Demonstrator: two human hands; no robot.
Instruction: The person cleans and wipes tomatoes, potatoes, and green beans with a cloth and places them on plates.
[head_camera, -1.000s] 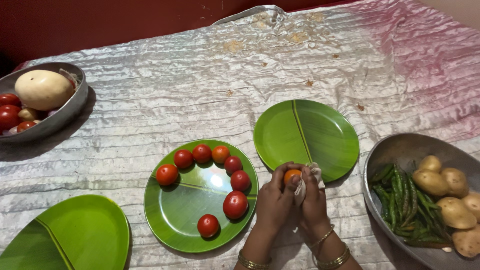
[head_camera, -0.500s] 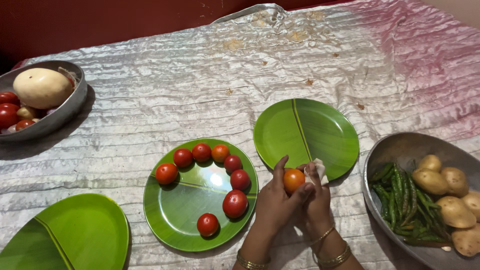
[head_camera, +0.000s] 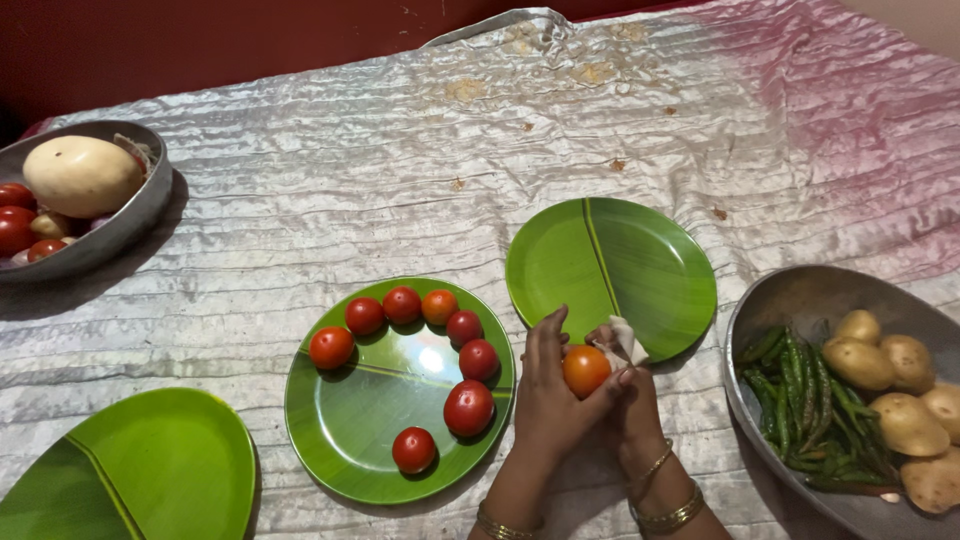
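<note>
You held an orange tomato (head_camera: 586, 370) between both hands, left hand (head_camera: 552, 400) cupping it from the left, right hand (head_camera: 632, 395) pinching a white cloth (head_camera: 622, 340) against it, just right of the plate of tomatoes (head_camera: 350, 440), below the empty plate (head_camera: 650, 260).

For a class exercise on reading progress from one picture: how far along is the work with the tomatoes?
Done: seven tomatoes lie in an arc on the middle green plate. In hand: the left hand holds an orange tomato, while the right hand holds a small white cloth against it. Left: more tomatoes sit in the metal bowl at far left, and two other green plates hold nothing.
</note>
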